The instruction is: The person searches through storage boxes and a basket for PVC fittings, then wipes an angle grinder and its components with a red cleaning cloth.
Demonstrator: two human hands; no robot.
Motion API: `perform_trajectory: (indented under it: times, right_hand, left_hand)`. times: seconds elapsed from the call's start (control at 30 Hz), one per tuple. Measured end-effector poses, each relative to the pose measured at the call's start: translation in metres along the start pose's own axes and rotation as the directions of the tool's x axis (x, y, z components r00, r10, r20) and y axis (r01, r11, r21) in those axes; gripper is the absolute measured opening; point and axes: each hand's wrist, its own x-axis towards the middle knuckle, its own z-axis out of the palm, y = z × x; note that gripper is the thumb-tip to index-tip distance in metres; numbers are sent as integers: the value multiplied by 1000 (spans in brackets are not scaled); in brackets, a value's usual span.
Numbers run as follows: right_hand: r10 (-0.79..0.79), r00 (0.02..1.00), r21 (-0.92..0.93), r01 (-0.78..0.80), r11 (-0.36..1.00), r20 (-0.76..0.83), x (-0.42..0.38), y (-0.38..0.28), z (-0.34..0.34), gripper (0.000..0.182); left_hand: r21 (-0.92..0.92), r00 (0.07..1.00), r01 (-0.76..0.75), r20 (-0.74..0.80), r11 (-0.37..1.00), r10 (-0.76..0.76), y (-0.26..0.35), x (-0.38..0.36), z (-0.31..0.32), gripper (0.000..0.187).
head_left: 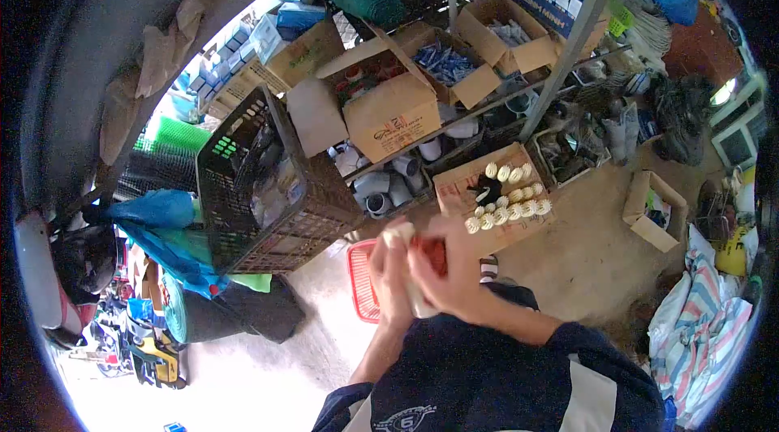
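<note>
My left hand (391, 282) is wrapped around a long cream-coloured piece (418, 302), held upright in front of my body. Against its other side is my right hand (451, 274), its fingers smeared by motion. What exactly the piece is, I cannot tell. Beneath both hands stands a red plastic basket (359, 290), partly covered by them. Just beyond, several cream-coloured, ridged, twisted pieces (511, 211) lie in rows on a flat cardboard sheet (456, 180). A black crumpled item (485, 189) rests beside them on the cardboard.
A black plastic crate (276, 225) stands to the left. Open cardboard boxes (398, 128) line the shelf ahead, above grey pipe fittings (398, 186). A metal post (572, 42) slants down at the right. A small open box (656, 213) and striped sacks (702, 310) lie farther right.
</note>
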Motion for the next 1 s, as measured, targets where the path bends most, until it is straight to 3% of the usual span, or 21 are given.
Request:
perform_trajectory:
  times: [0.03, 0.13, 0.2, 0.23, 0.27, 0.33, 0.4, 0.47, 0.53, 0.6, 0.63, 0.7, 0.77, 0.8, 0.83, 0.87, 0.93, 1.0]
  right_hand:
    - [-175, 984, -95, 171, 981, -35, -10, -5, -1, 33]
    - [-173, 983, -70, 177, 982, 57, -15, 1, -3, 33]
    - [59, 998, 39, -60, 997, 14, 8, -5, -6, 33]
    - [173, 985, 94, -173, 981, 1, 24, -9, -8, 34]
    - [182, 975, 151, -162, 975, -128, 37, -13, -9, 31]
    - [-157, 972, -55, 149, 987, -174, 24, -7, -11, 33]
    - [-116, 991, -67, 120, 991, 64, -13, 0, -12, 32]
    - [-206, 977, -4, 207, 978, 62, -34, -9, -9, 29]
    - [-264, 956, -78, 276, 958, 129, -20, -6, -14, 26]
    - [-135, 987, -35, 138, 990, 84, 15, -7, -23, 24]
    - [-72, 996, -8, 72, 997, 62, 26, -8, -24, 22]
    - [-63, 997, -35, 61, 997, -50, 28, -4, -23, 21]
    - [-65, 991, -3, 65, 998, -119, 12, 5, -17, 24]
    - [17, 999, 48, -15, 999, -29, -9, 4, -16, 26]
    - [-99, 995, -30, 99, 995, -18, -21, -2, -15, 26]
    - [-211, 977, -104, 211, 972, 3, -27, -8, -16, 25]
    - [-148, 989, -73, 150, 986, 30, -20, -13, -18, 24]
    - [-37, 997, -7, 37, 999, 65, 5, -4, -19, 23]
  left_hand:
    - [-66, 998, 65, -7, 996, -65, -6, 10, -9, 55]
    - [-319, 989, 140, 4, 938, -146, -10, 9, -11, 49]
    - [-166, 995, 95, 40, 981, -90, -11, -2, -3, 47]
    - [-182, 976, 216, 80, 959, -205, -6, -12, 2, 46]
    - [-190, 941, 335, 119, 923, -317, -1, -22, 7, 45]
    - [-146, 946, 304, 166, 941, -280, -3, -15, -1, 46]
    - [-369, 956, 292, 136, 882, -260, -3, -1, -6, 47]
    - [-265, 974, 226, 80, 937, -212, -10, 22, -22, 52]
    - [-164, 991, 135, 20, 977, -133, -13, 15, -13, 54]
    - [-240, 969, 230, 148, 943, -199, -18, 4, -4, 55]
    - [-340, 938, 346, 121, 875, -324, -12, -12, 5, 49]
    - [-154, 919, 366, 214, 918, -331, -2, -22, -1, 48]
    - [-63, 971, 223, 103, 973, -216, 9, -14, 13, 48]
    - [-65, 984, 174, 49, 983, -171, 5, -7, 10, 48]
    - [-62, 992, 124, -6, 990, -125, -1, 0, 3, 50]
    - [-177, 985, 169, 2, 970, -172, -10, 6, -9, 54]
    - [-147, 970, 242, 60, 959, -235, -25, 5, -21, 56]
    - [-55, 970, 243, 26, 968, -242, -8, -13, -1, 48]
